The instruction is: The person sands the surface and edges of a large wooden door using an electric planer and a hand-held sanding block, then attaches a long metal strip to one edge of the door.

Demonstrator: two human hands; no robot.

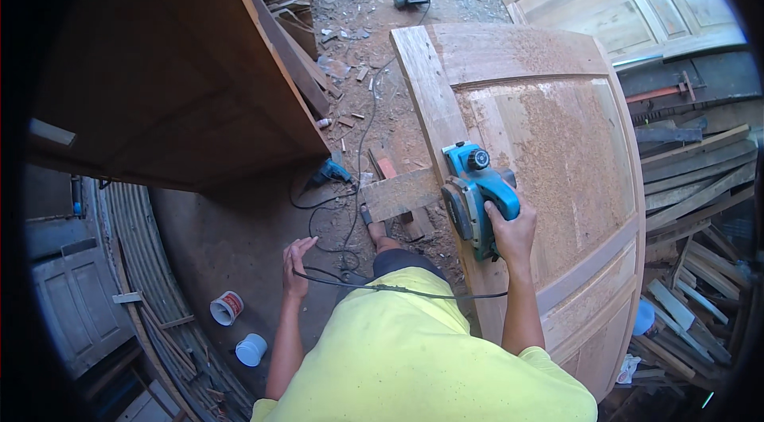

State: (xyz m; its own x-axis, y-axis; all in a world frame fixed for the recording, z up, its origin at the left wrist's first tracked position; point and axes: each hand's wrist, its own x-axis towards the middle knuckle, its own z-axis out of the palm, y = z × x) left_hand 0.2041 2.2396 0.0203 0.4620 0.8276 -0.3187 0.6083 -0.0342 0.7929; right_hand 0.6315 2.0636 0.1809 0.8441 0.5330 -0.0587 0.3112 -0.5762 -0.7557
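Note:
My right hand (515,229) is wrapped round the rear handle of a teal electric hand planer (476,198). The planer rests on the left edge strip of a panelled wooden door (577,136), which lies raised in front of me to the right. Wood shavings cover much of the door's panels. My left hand (297,264) is raised to the left of my body, its fingers stretched out. A black power cord (398,288) loops against that hand and crosses my front to my right forearm. Whether the left thumb touches the cord I cannot tell.
A large dark wooden panel (183,64) stands at the left. A blue power tool (330,174) and cords lie on the floor. Two small buckets (227,308) stand lower left. Another door (621,0) leans at the far right, above stacked timber offcuts (700,175).

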